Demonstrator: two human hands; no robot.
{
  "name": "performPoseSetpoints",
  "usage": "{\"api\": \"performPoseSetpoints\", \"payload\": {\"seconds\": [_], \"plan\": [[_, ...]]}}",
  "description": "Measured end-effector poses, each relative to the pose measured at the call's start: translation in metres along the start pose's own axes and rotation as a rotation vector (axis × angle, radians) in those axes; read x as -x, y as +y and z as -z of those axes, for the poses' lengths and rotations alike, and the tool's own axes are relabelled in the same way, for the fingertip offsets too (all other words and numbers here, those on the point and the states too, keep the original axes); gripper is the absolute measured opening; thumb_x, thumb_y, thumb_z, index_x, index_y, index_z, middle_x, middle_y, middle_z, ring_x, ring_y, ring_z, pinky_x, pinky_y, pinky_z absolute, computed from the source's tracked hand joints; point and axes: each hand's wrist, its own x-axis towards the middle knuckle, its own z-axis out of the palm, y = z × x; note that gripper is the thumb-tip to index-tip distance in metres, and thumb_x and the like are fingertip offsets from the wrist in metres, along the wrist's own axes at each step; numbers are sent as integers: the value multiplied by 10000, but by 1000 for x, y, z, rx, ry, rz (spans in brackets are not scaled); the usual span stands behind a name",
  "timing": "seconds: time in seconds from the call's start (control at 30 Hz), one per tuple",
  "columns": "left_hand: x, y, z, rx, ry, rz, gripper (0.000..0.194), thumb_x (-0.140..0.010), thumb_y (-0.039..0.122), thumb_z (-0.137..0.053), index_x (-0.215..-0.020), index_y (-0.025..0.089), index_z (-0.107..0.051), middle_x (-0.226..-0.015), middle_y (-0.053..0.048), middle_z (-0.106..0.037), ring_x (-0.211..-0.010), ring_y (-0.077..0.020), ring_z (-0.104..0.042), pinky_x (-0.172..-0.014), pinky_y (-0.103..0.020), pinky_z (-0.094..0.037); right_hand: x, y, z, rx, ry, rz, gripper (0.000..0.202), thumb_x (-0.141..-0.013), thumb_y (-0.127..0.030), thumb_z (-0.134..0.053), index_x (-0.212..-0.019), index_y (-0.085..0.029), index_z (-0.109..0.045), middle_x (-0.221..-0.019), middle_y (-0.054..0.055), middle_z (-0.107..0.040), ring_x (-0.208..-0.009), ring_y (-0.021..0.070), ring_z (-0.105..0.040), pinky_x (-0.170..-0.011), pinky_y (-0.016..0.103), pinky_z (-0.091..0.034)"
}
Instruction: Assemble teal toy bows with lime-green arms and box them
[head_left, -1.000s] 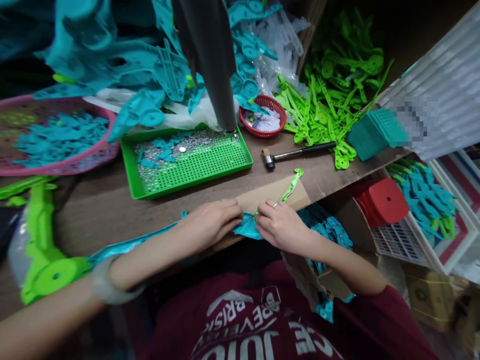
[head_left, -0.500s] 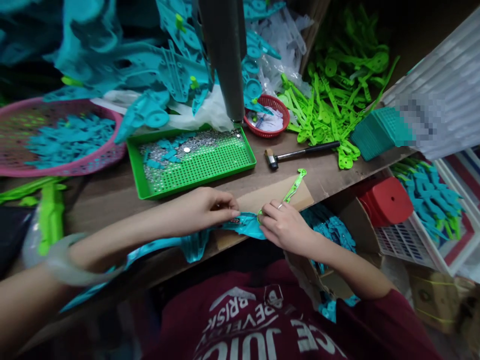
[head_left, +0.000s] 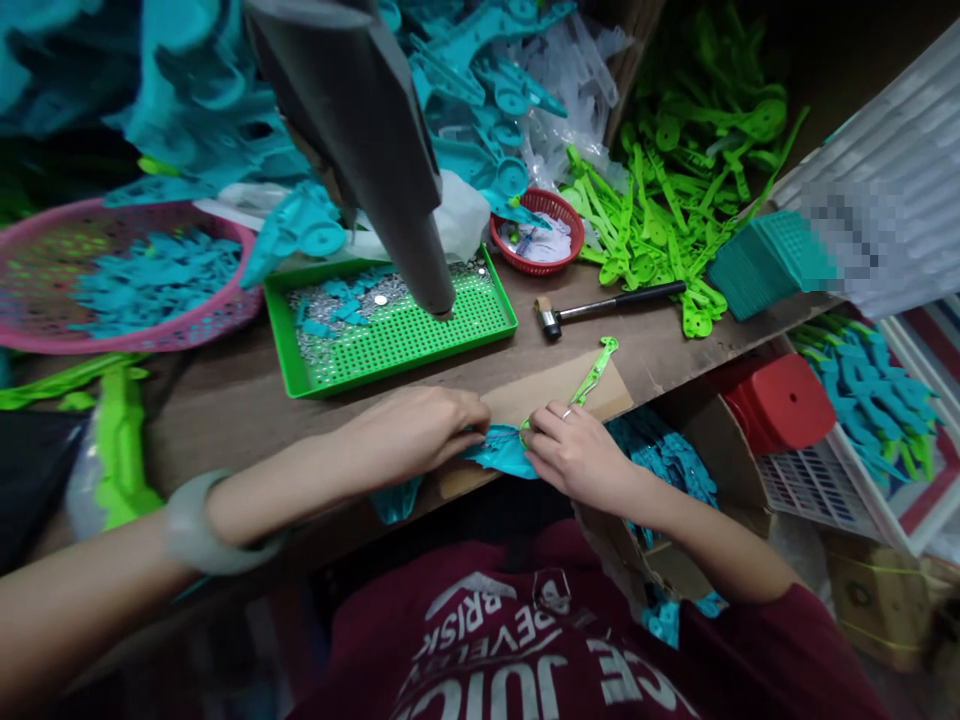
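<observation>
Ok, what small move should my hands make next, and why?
Perhaps steady the blue piece with the right hand and press gently with the left hand: the hands are at opposite sides of it, and cardboard lies partly beneath.

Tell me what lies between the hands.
In the head view, a blue plastic part lies between the left hand and right hand, with the end of a green strip beside the latter.

The desk offered a bare strip between the green tray and the left hand. A dark machine arm obstructed access above the tray. The pink basket blocked the tray's left side, blue parts its far side. A gap separated its right end from the hammer.
</observation>
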Motion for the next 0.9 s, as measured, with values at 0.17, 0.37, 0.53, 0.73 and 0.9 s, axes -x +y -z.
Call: {"api": "performPoseSetpoints", "payload": {"seconds": [0.17,0.37,0.53,0.73,0.9], "plan": [[-5,9,-1,3,136,14,204,-976,251,-437,-832,186,-565,-877,-58,-627,-758,-172,-595,-672,-285,-438,0,-1,1,19,-17,1,175,-982,-241,-566,-989,-112,-685,-944,91,-619,-891,227,-480,-742,369,-363],[-1,28,-6,-78,142,197,178,-938,216,-468,-822,175,-597,-769,-46,-643,-658,-185,-592,-614,-303,-392,0,-1,-1,15,-33,-9,175,-984,-236,-559,-993,-113,-684,-943,96,-624,-896,231,-488,-747,374,-376],[-6,20,-4,63,43,234,191,-904,269,-555,-853,190,-722,-742,-27,-726,-641,-168,-633,-597,-268,-378,1,-1,-1,8,-4,-3,186,-991,-240,-550,-1000,-111,-683,-944,92,-629,-895,229,-488,-760,373,-378],[-15,14,6,74,-129,172,193,-881,212,-580,-762,199,-732,-548,27,-640,-462,-109,-497,-521,-245,-291,1,-1,-1,11,0,-10,192,-998,-245,-541,-988,-122,-688,-940,87,-631,-897,225,-490,-747,365,-359],[-21,17,15,34,-195,131,160,-838,169,-585,-754,197,-718,-618,10,-682,-531,-123,-567,-535,-241,-317,1,-2,-1,-7,-40,-28,198,-1005,-251,-532,-997,-128,-687,-960,97,-634,-908,225,-494,-752,363,-354]]}}
